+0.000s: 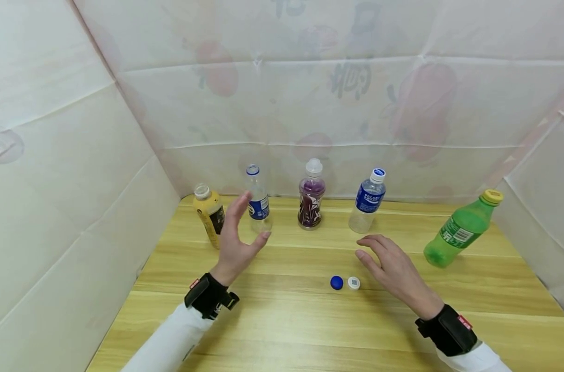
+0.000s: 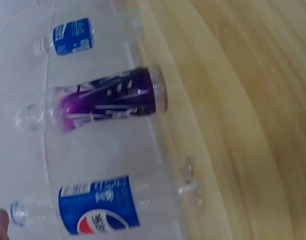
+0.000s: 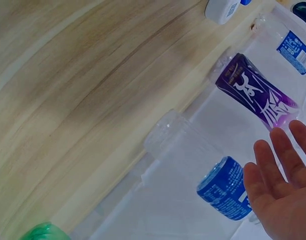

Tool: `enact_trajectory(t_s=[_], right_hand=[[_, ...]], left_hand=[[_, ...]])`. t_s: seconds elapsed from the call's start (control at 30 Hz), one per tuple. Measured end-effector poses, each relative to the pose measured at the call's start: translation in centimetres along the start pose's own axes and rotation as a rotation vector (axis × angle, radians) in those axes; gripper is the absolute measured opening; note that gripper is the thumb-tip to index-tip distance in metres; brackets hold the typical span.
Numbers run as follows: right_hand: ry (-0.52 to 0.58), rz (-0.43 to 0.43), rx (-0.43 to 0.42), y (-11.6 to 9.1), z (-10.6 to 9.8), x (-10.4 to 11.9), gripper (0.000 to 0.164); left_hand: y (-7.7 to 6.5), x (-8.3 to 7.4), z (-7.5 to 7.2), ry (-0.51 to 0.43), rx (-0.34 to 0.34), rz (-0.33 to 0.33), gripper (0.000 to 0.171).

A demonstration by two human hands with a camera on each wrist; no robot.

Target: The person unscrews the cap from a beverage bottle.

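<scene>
My left hand (image 1: 235, 247) hovers with thumb and fingers spread, holding nothing. Beside it stand a clear Pepsi bottle (image 1: 260, 209) with an uncapped mouth and a yellow bottle (image 1: 209, 214), partly hidden by the hand. In the left wrist view a fingertip (image 2: 0, 225) shows near the Pepsi bottle's mouth. My right hand (image 1: 398, 271), fingers loosely bent and empty, is over the table in front of a clear Pocari Sweat bottle (image 1: 368, 199) with a white-and-blue cap. Just left of that hand lie a blue cap (image 1: 336, 282) and a white cap (image 1: 354, 283).
A purple-labelled bottle (image 1: 311, 199) with a clear domed top stands in the middle of the back row. Farther right is a green bottle (image 1: 465, 227) with a yellow-green cap. White sheeting (image 1: 286, 113) walls the wooden table (image 1: 286, 330) at the back and sides.
</scene>
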State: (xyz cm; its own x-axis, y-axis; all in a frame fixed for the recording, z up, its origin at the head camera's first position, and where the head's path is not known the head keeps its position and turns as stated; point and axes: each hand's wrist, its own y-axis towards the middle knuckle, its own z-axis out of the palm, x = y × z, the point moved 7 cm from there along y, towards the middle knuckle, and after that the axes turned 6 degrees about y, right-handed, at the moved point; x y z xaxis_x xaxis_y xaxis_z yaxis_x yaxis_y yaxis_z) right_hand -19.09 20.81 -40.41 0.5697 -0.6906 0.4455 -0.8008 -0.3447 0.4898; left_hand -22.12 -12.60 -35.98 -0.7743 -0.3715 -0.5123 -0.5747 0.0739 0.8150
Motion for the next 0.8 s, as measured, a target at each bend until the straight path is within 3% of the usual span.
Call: enact_trajectory(t_s=[0.2,0.4,0.6,0.8], right_hand=[[0.012,-0.025,-0.016,-0.1,0.1,0.2,0.021],[0.017,-0.027,-0.015,-0.2,0.2,0.2,0.021],[0.018,-0.042,-0.013,-0.1,0.2,0.2,0.02],[0.017,-0.041,-0.002,-0.1,0.3,0.2,0.021]], left_hand=[[-0.3,1.3,3.3,0.017,0.183,-0.199,0.067],[-0.4,3.1,6.4,-0.022,0.311,-0.461,0.074],[-0.2,4.7,8.5,-0.011,0.341,-0.617,0.094],[0.2,6.4,10.5,0.012,0.361,-0.712,0.108]])
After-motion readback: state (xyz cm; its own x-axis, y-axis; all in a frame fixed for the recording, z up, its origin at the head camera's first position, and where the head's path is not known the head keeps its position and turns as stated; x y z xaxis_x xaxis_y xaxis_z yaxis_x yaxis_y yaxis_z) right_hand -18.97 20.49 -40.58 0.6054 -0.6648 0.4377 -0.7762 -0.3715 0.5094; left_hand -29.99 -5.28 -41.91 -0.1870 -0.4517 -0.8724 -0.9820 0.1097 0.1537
